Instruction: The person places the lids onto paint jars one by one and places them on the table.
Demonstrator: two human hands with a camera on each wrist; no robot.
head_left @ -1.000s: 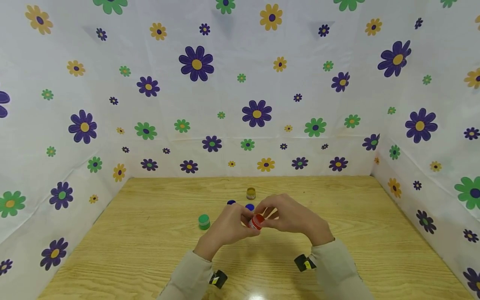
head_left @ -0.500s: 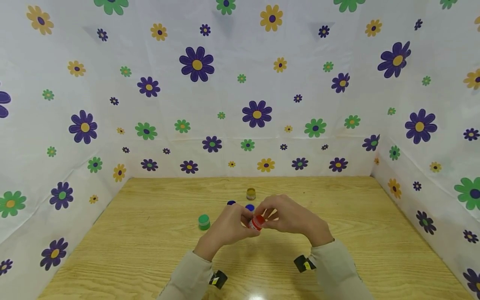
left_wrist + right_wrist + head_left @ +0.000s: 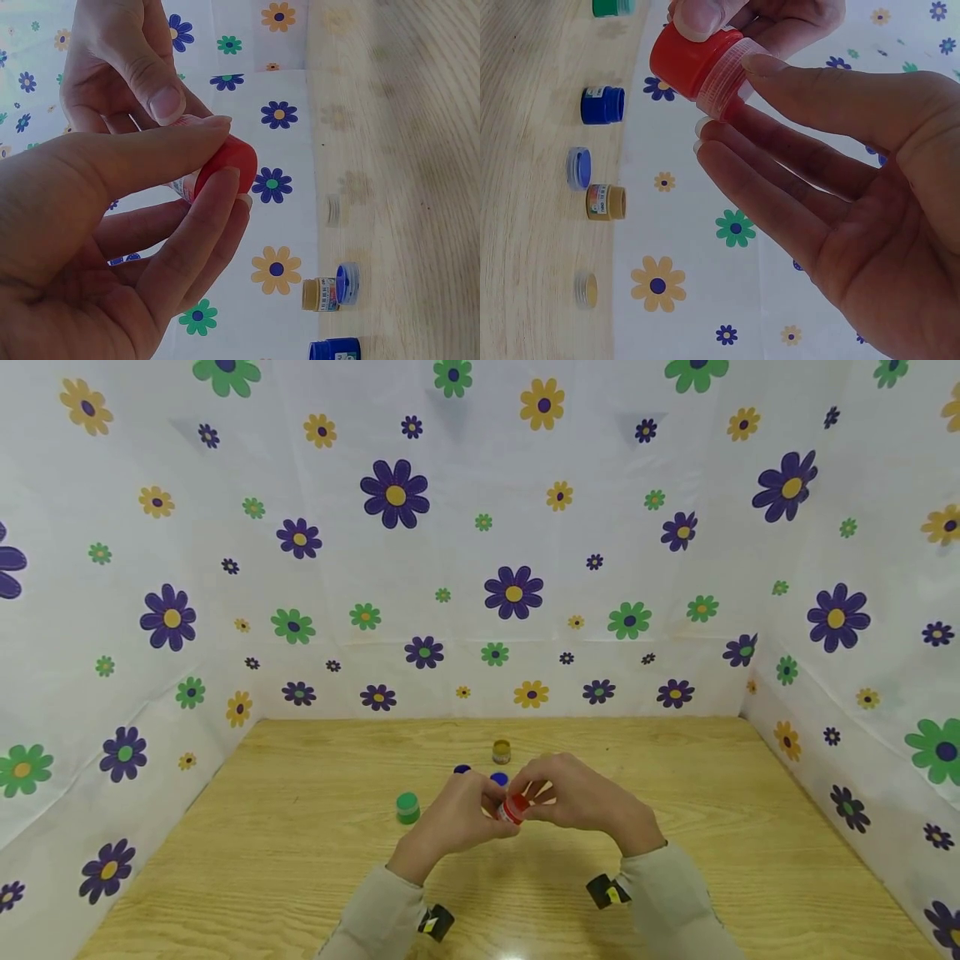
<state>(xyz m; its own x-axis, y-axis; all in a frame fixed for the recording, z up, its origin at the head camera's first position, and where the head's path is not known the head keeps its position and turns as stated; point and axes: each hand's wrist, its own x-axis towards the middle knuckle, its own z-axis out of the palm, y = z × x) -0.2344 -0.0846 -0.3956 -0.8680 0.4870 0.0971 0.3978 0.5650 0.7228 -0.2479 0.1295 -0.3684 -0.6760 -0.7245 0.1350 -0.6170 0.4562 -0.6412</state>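
In the head view my left hand holds a small red paint jar above the table, tilted towards the right hand. The left wrist view shows the left thumb and fingers curled round its red body. My right hand pinches the clear ridged lid of this jar between thumb and fingertips, the lid sitting on the jar's mouth. Beyond the hands stand a blue paint jar and a yellow paint jar, both with lids off. The blue lid lies between them.
To the left of the hands a green paint jar with its lid on stands on the wooden table. A yellow-stained clear lid lies farther along the table. White flowered cloth walls off the back and both sides.
The red jar and its lid have turned slightly between the fingers. Both hands stay in nearly the same place, and the head view has tipped up a little.
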